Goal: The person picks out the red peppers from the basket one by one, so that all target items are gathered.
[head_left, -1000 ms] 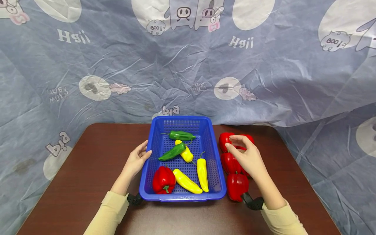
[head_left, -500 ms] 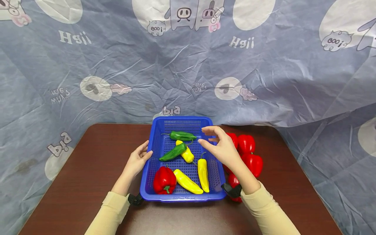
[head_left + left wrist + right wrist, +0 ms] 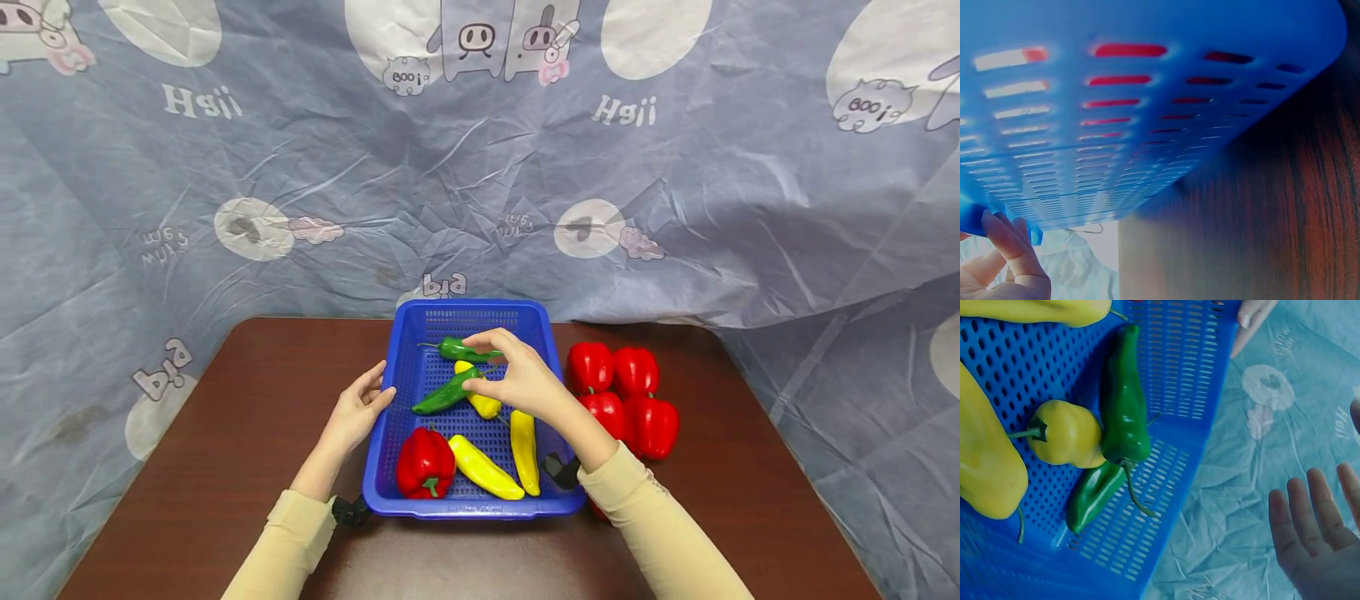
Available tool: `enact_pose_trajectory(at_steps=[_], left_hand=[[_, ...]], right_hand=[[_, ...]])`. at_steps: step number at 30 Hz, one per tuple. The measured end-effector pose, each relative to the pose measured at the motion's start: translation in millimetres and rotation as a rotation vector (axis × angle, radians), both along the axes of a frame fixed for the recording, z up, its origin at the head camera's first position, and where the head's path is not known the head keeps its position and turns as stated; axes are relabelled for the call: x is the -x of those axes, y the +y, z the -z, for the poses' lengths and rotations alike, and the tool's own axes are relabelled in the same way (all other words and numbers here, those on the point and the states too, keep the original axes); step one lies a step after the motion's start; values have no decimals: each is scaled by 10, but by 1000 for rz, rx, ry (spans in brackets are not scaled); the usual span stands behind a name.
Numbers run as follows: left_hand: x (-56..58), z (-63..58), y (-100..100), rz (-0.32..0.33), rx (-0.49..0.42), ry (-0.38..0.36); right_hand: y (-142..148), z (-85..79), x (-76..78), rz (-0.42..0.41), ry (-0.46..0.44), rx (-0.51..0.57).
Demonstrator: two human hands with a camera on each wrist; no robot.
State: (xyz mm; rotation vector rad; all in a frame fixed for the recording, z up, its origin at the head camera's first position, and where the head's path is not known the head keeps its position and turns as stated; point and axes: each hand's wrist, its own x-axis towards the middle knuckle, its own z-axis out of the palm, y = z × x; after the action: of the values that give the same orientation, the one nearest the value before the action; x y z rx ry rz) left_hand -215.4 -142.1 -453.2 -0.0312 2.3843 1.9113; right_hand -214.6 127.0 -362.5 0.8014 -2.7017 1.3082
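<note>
A blue perforated basket [image 3: 459, 507] stands on the table, and my left hand [image 3: 362, 408] holds its left rim. My right hand [image 3: 525, 379] hovers over the basket with thumb and fingers spread apart, nothing between them. Beneath it lie a long green pepper [image 3: 444, 395] across a yellow pepper [image 3: 487, 407], and a second green pepper [image 3: 452, 348] at the back, partly hidden by the fingers. Nearer the front are a yellow pepper [image 3: 486, 468], another yellow pepper [image 3: 524, 454] and a red bell pepper [image 3: 425, 463]. The right wrist view shows the right fingers [image 3: 1316, 519] apart from the peppers.
Several red bell peppers [image 3: 652, 427] are grouped on the brown table [image 3: 225, 433] to the basket's right; my right forearm partly covers one. Behind the table hangs a grey-blue printed cloth [image 3: 405, 183].
My right hand has moved left from above the red bell peppers to over the basket's middle, still holding nothing. The left hand stays on the rim; the peppers lie as before.
</note>
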Motion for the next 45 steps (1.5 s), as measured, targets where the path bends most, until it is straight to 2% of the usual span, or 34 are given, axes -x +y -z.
enact_pose_trajectory(at_steps=[6,11,18,29,37,45], left_hand=[[1,0,18,9,8,-8],[11,8,19,10,20,-8],[19,34,32,4,36,-13],[11,8,27,16,50,-2],[12,31,12,9,55,8],[-1,33,0,-3,55,-4]], right_hand=[[-63,112,95,-102,-43,-63],[-121,176,117,-134,-93,-148],[-220,240,74,-237,-140,-290],[-360,398,-53,-395,-132,-535],[-458,503,-109,-441,-92,-609],[-535,574,-150,-446,-86,-654]])
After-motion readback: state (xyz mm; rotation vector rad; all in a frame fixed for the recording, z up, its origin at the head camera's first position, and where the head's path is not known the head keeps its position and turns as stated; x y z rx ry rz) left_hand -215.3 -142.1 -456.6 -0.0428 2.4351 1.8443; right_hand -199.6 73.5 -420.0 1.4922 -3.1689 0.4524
